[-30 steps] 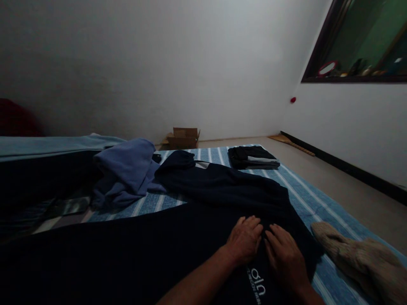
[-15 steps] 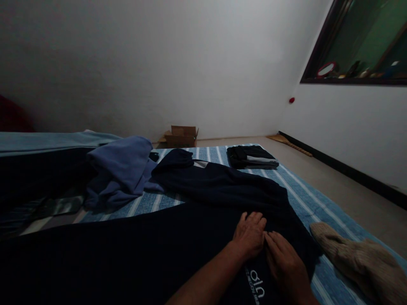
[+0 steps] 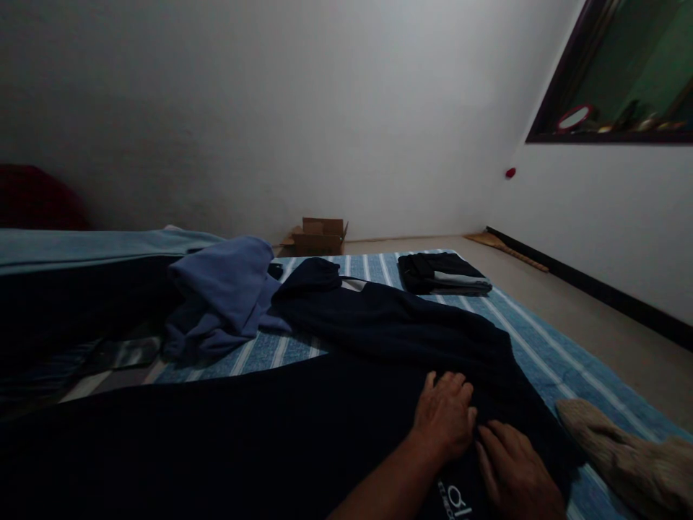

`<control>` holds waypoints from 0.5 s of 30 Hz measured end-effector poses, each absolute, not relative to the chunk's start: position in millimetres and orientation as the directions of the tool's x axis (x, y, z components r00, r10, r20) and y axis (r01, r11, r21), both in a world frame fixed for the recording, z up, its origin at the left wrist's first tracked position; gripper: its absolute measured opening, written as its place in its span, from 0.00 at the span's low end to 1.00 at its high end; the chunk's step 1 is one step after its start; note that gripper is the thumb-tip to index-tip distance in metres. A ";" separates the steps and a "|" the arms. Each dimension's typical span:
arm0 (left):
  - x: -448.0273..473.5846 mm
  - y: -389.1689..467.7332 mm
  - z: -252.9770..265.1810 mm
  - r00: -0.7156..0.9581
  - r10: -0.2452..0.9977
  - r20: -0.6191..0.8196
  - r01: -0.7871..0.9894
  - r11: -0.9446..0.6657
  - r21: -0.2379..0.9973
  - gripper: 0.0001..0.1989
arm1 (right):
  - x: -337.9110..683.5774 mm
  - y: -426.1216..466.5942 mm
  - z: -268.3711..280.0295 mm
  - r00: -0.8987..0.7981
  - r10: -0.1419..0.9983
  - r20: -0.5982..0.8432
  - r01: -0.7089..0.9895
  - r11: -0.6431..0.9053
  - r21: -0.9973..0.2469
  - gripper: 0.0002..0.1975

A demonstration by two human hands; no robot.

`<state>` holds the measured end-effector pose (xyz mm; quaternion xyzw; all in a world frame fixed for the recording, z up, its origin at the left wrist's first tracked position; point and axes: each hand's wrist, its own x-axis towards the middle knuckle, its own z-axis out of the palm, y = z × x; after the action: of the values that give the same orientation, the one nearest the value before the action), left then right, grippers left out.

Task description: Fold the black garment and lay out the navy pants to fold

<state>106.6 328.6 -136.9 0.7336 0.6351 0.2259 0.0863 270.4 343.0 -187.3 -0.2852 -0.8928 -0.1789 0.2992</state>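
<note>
A dark navy garment (image 3: 260, 426) with a long leg-like part lies spread across the bed, with white lettering (image 3: 459, 498) near the bottom edge. My left hand (image 3: 447, 415) is on it, fingers bent down and pinching the cloth. Close beside it on the right, my right hand (image 3: 517, 466) also grips the fabric, fingers together and bent, its lower part cut off by the frame. Just beyond my hands is a bunched navy part (image 3: 401, 318) with a small white patch (image 3: 354, 285); whether it belongs to the same garment I cannot tell.
A crumpled blue-violet garment (image 3: 224, 289) and light blue cloth (image 3: 97, 245) lie left. Folded dark clothes (image 3: 444, 273) sit at the far bed edge. A beige knitted piece (image 3: 628, 451) lies right on the striped sheet (image 3: 520, 325). Beyond the bed stands a cardboard box (image 3: 319, 237).
The view has turned slightly left, so everything sits further right. Both hands stay on the dark garment; the fingers of my right hand are more bent and slightly further from my left hand.
</note>
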 end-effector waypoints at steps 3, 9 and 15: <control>107.2 328.2 -136.1 0.083 0.972 0.221 0.894 -0.171 0.415 0.17 | 269.9 340.8 -186.2 -0.627 0.450 0.636 0.667 0.732 0.140 0.17; 105.9 325.5 -134.8 0.087 0.973 0.213 0.889 -0.173 0.423 0.18 | 278.5 344.6 -191.8 -0.609 0.419 0.674 0.672 0.724 0.157 0.20; 105.7 324.3 -136.0 0.076 0.978 0.192 0.893 -0.153 0.423 0.19 | 318.7 362.5 -214.9 -0.759 0.187 0.624 0.397 0.892 0.215 0.11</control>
<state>105.7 324.3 -136.0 0.7271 0.6435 0.2183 0.0976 318.7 362.5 -214.9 -0.1583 -0.9223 -0.1695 0.3090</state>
